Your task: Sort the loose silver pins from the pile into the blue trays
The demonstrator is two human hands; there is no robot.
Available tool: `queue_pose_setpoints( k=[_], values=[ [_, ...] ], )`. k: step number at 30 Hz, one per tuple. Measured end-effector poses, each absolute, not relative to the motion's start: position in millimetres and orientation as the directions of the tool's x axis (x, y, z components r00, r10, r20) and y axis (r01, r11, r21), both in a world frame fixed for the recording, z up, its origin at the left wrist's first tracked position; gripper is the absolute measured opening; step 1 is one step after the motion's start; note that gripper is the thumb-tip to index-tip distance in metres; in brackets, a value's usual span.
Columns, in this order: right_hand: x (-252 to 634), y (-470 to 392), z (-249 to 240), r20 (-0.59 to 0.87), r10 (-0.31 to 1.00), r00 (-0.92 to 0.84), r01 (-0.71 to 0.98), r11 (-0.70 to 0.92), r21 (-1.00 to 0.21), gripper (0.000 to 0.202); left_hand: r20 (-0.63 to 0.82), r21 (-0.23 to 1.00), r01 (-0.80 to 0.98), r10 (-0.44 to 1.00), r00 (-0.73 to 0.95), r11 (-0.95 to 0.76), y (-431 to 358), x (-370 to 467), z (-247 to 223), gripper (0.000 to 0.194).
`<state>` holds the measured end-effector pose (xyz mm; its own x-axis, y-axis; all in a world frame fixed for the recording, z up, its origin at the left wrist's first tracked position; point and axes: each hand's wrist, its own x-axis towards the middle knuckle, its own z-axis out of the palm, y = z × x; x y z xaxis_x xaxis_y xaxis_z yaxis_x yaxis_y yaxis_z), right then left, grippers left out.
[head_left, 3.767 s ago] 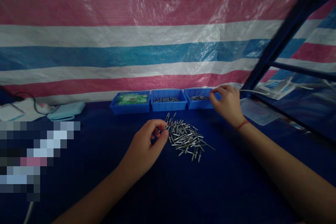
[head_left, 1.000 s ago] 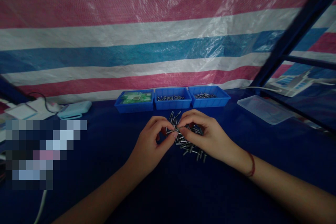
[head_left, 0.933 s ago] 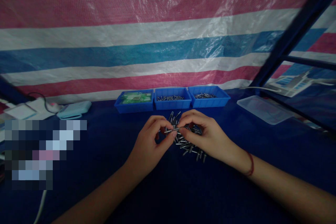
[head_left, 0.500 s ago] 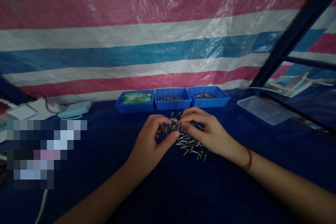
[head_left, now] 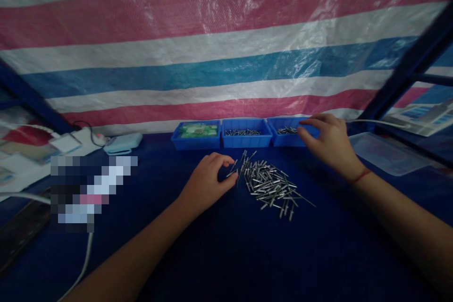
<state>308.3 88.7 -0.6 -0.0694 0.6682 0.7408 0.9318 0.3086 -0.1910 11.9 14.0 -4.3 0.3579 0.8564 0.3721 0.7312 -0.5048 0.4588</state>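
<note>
A heap of silver blind rivets [head_left: 269,181] lies on the dark blue table. At its left edge is my left hand [head_left: 208,177], thumb and fingers apart and curved around a few loose rivets [head_left: 233,170]; I cannot tell whether it touches them. My right hand [head_left: 329,144] is raised over the right end of the right blue bin [head_left: 288,140], thumb and index finger spread with nothing visible between them. It hides part of that bin. Rivets [head_left: 286,130] lie inside the bin, left of my fingertips.
The middle blue bin [head_left: 247,141] also holds rivets, and the left bin [head_left: 196,144] holds green-and-clear plastic packets [head_left: 198,129]. A translucent lid [head_left: 389,153] lies at the right. A light blue case [head_left: 123,143] and a white cable [head_left: 87,255] are at the left. A striped sheet [head_left: 226,71] hangs behind.
My right hand has left the heap and moved right and away to the right bin, its fingers now spread. My left hand stays beside the heap. The view has turned slightly left.
</note>
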Motion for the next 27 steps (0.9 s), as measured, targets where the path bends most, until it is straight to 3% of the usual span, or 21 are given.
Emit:
queue_pose_setpoints(
  k=[5, 11, 15, 18, 22, 27],
  values=[
    [286.3, 72.6, 5.0, 0.717, 0.678, -0.164, 0.886, 0.421, -0.195, 0.025, 0.233, 0.346, 0.792, 0.864, 0.446, -0.502, 21.4, 3.9, -6.5, 0.016],
    [264.3, 55.4, 3.5, 0.662, 0.688, -0.297, 0.809, 0.549, -0.208, 0.021, 0.207, 0.357, 0.801, 0.877, 0.434, -0.481, 20.1, 5.4, -4.3, 0.015],
    [244.8, 34.9, 5.5, 0.628, 0.668, -0.400, 0.724, 0.650, -0.230, 0.018, 0.294, 0.463, 0.737, 0.870, 0.396, -0.492, 17.0, 8.3, -1.3, 0.016],
    [230.9, 19.2, 6.9, 0.586, 0.693, -0.420, 0.635, 0.686, -0.355, 0.016, 0.336, 0.590, 0.637, 0.868, 0.365, -0.497, 12.5, 15.1, 1.0, 0.015],
    [221.0, 6.2, 10.4, 0.533, 0.744, -0.402, 0.457, 0.668, -0.588, 0.016, 0.278, 0.773, 0.471, 0.894, 0.351, -0.425, 3.1, 27.6, 3.3, 0.017],
    [217.8, -0.4, 16.7, 0.546, 0.760, -0.353, 0.313, 0.646, -0.697, 0.010, 0.153, 0.883, 0.366, 0.917, 0.369, -0.295, -6.2, 34.8, 4.1, 0.023]
  ],
)
